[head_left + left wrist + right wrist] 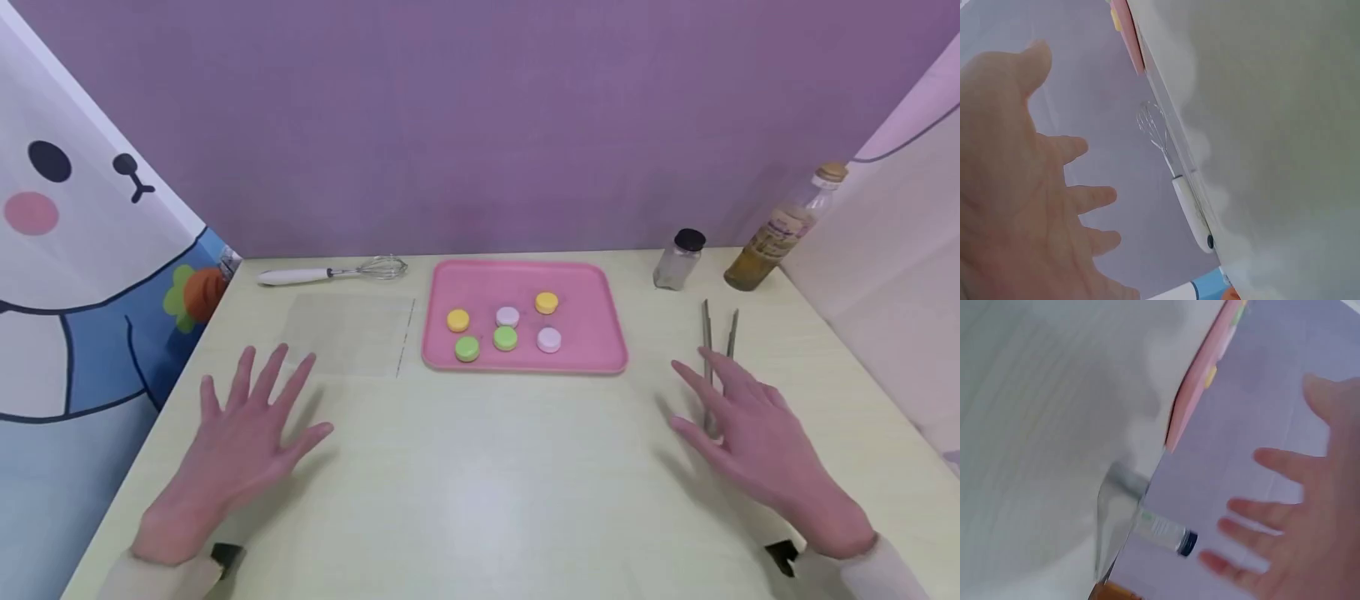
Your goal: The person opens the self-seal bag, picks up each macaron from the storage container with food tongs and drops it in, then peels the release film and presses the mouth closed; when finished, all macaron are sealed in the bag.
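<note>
Purple backing [480, 125] rises behind the pale bench [480, 500] on my remote feed. Left of the pink tray [480, 283] and nearer me, I have the left hand [243, 442] spread wide; the whisk [321, 274] and, closer to the tray, a clear sheet [348, 333] lie beyond it. On the tray sit six macarons [506, 337]. Right of it come the black-capped jar [677, 262], metal tongs [707, 329], my right hand [765, 442] hovering above them, fingers wide, and the corked bottle [772, 242].

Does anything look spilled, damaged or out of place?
Nothing stands out: no spill shows; the jar and bottle are closed. The bottle's lean is probably lens distortion. The right hand partly hides the metal tongs, so their condition is uncertain.
</note>
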The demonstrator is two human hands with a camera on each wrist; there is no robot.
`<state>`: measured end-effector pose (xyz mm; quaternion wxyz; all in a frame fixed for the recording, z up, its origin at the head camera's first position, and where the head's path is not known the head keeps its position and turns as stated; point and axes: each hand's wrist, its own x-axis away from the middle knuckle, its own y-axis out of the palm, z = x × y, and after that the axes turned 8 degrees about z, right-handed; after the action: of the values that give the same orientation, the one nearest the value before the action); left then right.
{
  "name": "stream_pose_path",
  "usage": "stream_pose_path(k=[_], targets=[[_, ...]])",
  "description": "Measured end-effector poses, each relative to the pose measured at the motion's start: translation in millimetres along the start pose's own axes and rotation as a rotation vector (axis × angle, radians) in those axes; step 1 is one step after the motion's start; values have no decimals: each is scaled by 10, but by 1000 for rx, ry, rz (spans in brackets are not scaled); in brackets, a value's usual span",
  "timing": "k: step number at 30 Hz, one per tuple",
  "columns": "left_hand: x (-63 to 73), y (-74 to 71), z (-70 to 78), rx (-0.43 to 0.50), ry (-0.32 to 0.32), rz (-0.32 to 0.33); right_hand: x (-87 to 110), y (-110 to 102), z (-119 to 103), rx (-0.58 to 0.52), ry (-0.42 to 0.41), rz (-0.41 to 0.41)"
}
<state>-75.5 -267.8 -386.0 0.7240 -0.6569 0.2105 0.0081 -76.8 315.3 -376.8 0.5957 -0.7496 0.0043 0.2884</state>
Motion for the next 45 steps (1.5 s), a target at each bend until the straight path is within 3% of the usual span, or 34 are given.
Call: stream_pose_path(k=[7,12,17,27,33,37,42,45], targets=[[-191,15,41,-19,35,-40,-280,167,-288,-67,-179,104],[-308,38,34,-32,77,-52,-496,316,-526,-126,-264,68],[-422,81,32,25,104,-57,-712,467,-809,-175,-332,20],[-697,208,-42,120,137,34,-1262,759,-1379,-197,-402,-59],[-873,282,-64,117,165,16,-1542,932,-1614,-211,-430,-133],[-985,350,-76,133,183,20,-1692,1038,-1771,-191,-461,-139],[-1052,395,-104,192,197,20,-1862,1195,-1963,-146,-504,-137],[-1082,427,-113,222,193,-3,-1933,1266,-2042,-102,-489,-154]])
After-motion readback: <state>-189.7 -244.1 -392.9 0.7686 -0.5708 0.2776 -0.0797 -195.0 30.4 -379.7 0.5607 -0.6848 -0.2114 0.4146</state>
